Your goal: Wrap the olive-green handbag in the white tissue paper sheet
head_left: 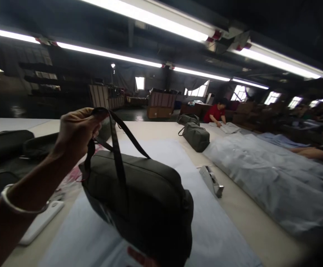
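Raised at the left centre, my left hand [79,129] is closed round the black strap handles [118,148] of a dark green-grey bag [139,193]. The bag hangs tilted over a pale blue sheet [206,222] on the table. At the bottom edge of the view, some fingers of my right hand [139,256] show below the bag. They are dark and blurred, and the bag and the frame edge hide the rest, so their grip cannot be made out.
More dark bags lie at the left [5,146] and farther along the table [196,136]. A tape dispenser [211,181] stands right of the sheet. Clear plastic [272,178] covers the right side. A white object [41,222] lies lower left. A person in red [215,113] handles cloth beyond.
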### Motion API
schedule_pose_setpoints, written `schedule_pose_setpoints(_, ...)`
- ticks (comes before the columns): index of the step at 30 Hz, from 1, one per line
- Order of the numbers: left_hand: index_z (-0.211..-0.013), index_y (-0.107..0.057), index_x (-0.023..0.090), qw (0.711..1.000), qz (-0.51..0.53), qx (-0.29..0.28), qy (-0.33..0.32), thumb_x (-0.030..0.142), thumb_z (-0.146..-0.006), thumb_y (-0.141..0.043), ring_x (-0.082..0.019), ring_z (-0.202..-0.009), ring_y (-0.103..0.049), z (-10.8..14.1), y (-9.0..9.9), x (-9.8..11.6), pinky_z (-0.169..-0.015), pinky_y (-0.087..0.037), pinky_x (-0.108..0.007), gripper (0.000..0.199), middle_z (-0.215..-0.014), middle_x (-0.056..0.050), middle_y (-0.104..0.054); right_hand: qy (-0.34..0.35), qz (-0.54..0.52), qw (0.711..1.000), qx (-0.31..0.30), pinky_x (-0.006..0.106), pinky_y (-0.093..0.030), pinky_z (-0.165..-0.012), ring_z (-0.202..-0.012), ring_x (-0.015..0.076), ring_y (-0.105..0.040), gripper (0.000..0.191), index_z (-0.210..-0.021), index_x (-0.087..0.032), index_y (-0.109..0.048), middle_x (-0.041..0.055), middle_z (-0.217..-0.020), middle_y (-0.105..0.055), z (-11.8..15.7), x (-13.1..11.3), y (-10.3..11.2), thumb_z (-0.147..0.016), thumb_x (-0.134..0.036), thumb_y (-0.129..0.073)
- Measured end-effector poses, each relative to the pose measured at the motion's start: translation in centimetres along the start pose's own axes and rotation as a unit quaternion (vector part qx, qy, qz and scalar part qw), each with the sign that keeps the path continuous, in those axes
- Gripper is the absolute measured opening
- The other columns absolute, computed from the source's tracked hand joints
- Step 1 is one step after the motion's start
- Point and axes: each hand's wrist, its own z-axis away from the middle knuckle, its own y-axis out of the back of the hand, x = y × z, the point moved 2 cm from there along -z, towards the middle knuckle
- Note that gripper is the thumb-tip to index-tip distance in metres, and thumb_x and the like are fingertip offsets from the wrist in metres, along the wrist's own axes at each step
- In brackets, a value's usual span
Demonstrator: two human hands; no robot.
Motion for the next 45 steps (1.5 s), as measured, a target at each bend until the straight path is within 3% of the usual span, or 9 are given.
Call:
schedule_pose_setpoints(5, -0.072, -0.065, 0.015, 0.998, -0.024, -0.057, -0.032, 0.041, -0.069, -0.079, -0.006, -0.044, -0.031, -1.2, -6.3, -4.4, -0.04, -0.022, -0.021, 0.029, -0.048, 0.008, -0.043, 0.054, -0.146, 0.987, 0.032, 0.052, -0.049, -0.095, -0.116, 0.0306, -0.06, 0.037, -0.103, -0.03, -0.066, 0.0023, -0.115, -0.067, -4.3, -5.7, 2.5, -0.077, -0.055, -0.07)
schedule_pose_setpoints(9, -0.078, -0.068, 0.015, 0.987, -0.077, -0.106, -0.092, 0.037, -0.078, -0.072, -0.007, -0.049, -0.034, -1.8, -9.2, -9.0, -0.045, -0.026, -0.021, 0.023, -0.054, 0.007, -0.045, 0.036, -0.197, 0.976, 0.085, 0.053, -0.049, -0.093, -0.104, 0.0256, -0.065, 0.04, -0.098, -0.026, -0.065, 0.0032, -0.105, -0.069, -7.5, -9.4, 4.9, -0.085, -0.062, -0.056)
schedule_pose_setpoints(13, -0.079, -0.069, 0.015, 0.975, -0.093, -0.149, -0.136, 0.037, -0.08, -0.067, -0.008, -0.055, -0.04, -1.8, -10.9, -12.3, -0.052, -0.032, -0.022, 0.022, -0.063, 0.005, -0.052, 0.028, -0.217, 0.968, 0.121, 0.055, -0.049, -0.094, -0.098, 0.0234, -0.065, 0.051, -0.101, -0.027, -0.063, 0.0019, -0.102, -0.068, -9.8, -9.8, 6.1, -0.086, -0.072, -0.045)
schedule_pose_setpoints(18, -0.083, -0.07, 0.015, 0.965, -0.099, -0.187, -0.156, 0.038, -0.081, -0.066, -0.011, -0.063, -0.048, -1.6, -13.2, -12.5, -0.06, -0.037, -0.022, 0.024, -0.067, 0.003, -0.058, 0.018, -0.231, 0.963, 0.135, 0.055, -0.049, -0.096, -0.099, 0.0236, -0.065, 0.042, -0.1, -0.029, -0.064, -0.0001, -0.099, -0.068, -11.2, -8.5, 5.7, -0.083, -0.066, -0.056)
schedule_pose_setpoints(24, -0.076, -0.068, 0.015, 0.96, -0.117, -0.197, -0.162, 0.037, -0.081, -0.064, -0.01, -0.059, -0.044, -1.5, -13.6, -10.9, -0.058, -0.036, -0.022, 0.023, -0.063, 0.004, -0.054, 0.005, -0.224, 0.967, 0.122, 0.054, -0.05, -0.092, -0.099, 0.0258, -0.065, 0.046, -0.096, -0.028, -0.066, 0.0014, -0.099, -0.069, -11.9, -7.1, 3.7, -0.08, -0.07, -0.057)
schedule_pose_setpoints(28, -0.079, -0.069, 0.016, 0.964, -0.102, -0.198, -0.147, 0.04, -0.08, -0.065, -0.01, -0.058, -0.043, -1.6, -12.7, -11.4, -0.054, -0.035, -0.021, 0.025, -0.064, 0.004, -0.053, 0.011, -0.232, 0.963, 0.134, 0.053, -0.051, -0.092, -0.098, 0.0256, -0.066, 0.046, -0.099, -0.029, -0.065, 0.0002, -0.099, -0.07, -12.2, -6.6, 3.0, -0.079, -0.07, -0.06)
schedule_pose_setpoints(34, -0.079, -0.069, 0.016, 0.969, -0.083, -0.209, -0.1, 0.039, -0.079, -0.067, -0.009, -0.055, -0.04, -0.9, -12.2, -13.3, -0.051, -0.034, -0.021, 0.023, -0.06, 0.005, -0.051, 0.025, -0.242, 0.96, 0.135, 0.053, -0.049, -0.094, -0.104, 0.0252, -0.064, 0.045, -0.099, -0.029, -0.066, 0.0002, -0.102, -0.07, -12.1, -6.0, 3.8, -0.082, -0.07, -0.056)
schedule_pose_setpoints(40, -0.083, -0.071, 0.015, 0.962, -0.082, -0.235, -0.114, 0.041, -0.08, -0.066, -0.011, -0.06, -0.046, -0.6, -13.2, -13.4, -0.054, -0.036, -0.021, 0.027, -0.066, 0.003, -0.058, 0.049, -0.224, 0.965, 0.127, 0.054, -0.049, -0.096, -0.114, 0.0267, -0.061, 0.046, -0.101, -0.029, -0.066, 0.0018, -0.11, -0.071, -12.1, -6.1, 4.3, -0.08, -0.07, -0.057)
schedule_pose_setpoints(45, -0.079, -0.068, 0.016, 0.95, -0.132, -0.264, -0.104, 0.04, -0.084, -0.066, -0.011, -0.058, -0.049, 1.2, -14.5, -14.2, -0.056, -0.037, -0.021, 0.025, -0.063, 0.004, -0.057, -0.003, -0.174, 0.963, 0.207, 0.052, -0.05, -0.094, -0.091, 0.025, -0.069, 0.05, -0.097, -0.025, -0.065, 0.0046, -0.091, -0.073, -12.0, -6.0, 6.2, -0.081, -0.071, -0.052)
